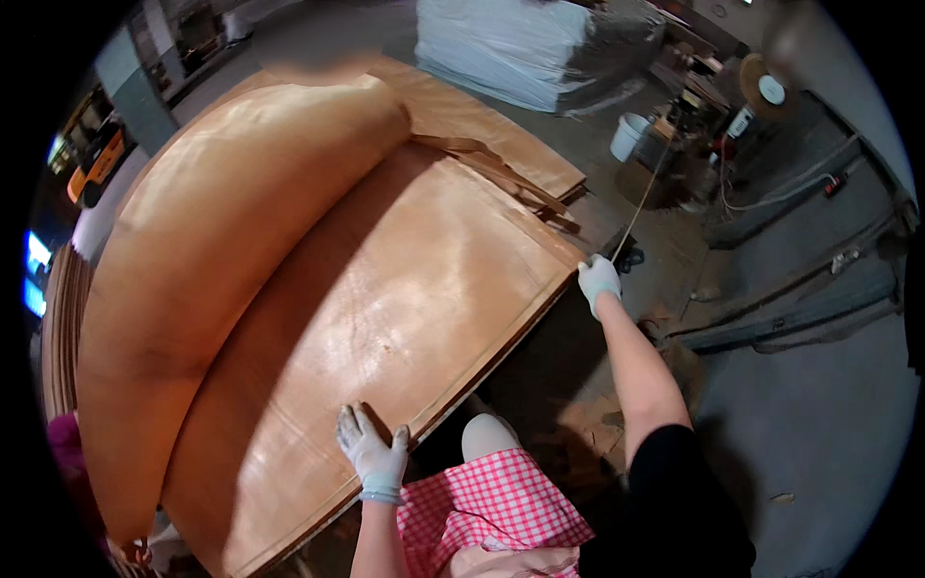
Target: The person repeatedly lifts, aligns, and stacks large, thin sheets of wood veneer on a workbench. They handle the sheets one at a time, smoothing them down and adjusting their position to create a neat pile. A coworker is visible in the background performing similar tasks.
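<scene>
A wide, thin wooden sheet [385, 318], probably veneer, lies on a stack in front of me. My left hand [371, 451], in a pale glove with soiled fingertips, rests on its near edge with the fingers spread. My right hand [599, 279], also gloved, is closed at the sheet's right corner. A thin, pale stick or cord [640, 207] runs from it up and away to the right; its exact kind is unclear. Over the left half of the stack, a second large sheet [222, 231] arches up in a bent curve, throwing a shadow on the flat one.
Torn wood strips [506, 178] lie at the stack's far right edge. A wrapped pallet load [501, 48], a white bucket [629, 137] and machinery [761, 91] stand beyond. Another person's hand [140, 551] is at the arched sheet's lower left end. Scraps [593, 429] litter the floor.
</scene>
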`<state>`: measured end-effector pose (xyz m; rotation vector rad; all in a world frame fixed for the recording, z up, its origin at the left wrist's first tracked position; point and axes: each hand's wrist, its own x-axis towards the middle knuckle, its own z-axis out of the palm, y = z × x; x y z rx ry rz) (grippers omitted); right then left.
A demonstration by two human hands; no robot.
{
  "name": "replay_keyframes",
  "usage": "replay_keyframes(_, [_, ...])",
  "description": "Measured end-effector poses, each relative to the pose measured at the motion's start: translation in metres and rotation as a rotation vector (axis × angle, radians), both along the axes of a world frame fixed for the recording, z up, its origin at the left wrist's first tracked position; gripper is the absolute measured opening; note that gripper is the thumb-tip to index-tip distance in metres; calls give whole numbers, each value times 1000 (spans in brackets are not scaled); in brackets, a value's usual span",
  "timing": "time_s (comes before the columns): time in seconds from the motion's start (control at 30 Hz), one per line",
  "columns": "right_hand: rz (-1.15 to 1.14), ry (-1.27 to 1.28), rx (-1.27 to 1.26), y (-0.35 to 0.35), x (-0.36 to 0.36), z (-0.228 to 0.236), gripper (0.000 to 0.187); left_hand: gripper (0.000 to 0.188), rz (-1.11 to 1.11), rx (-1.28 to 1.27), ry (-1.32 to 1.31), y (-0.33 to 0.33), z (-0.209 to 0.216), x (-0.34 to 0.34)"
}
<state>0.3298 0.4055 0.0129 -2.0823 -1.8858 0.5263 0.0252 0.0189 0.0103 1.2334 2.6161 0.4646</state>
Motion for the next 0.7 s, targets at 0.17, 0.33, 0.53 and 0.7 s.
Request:
replay_keyframes(0.17, [466,400,59,-139,-55,14,31,39,-54,369,-166,-6,21,20])
replay_keyframes(0.33, [864,929,-376,-311,-115,79,19,26,-237,714,-348,-38,71,60])
replay_keyframes(0.53, [971,1078,-603,-401,-152,110,21,13,59,934,-833,-117,69,60])
replay_keyframes(0.7, [1143,464,-464,-395,-186,112,19,6,532,1221,-965,-190,43,6])
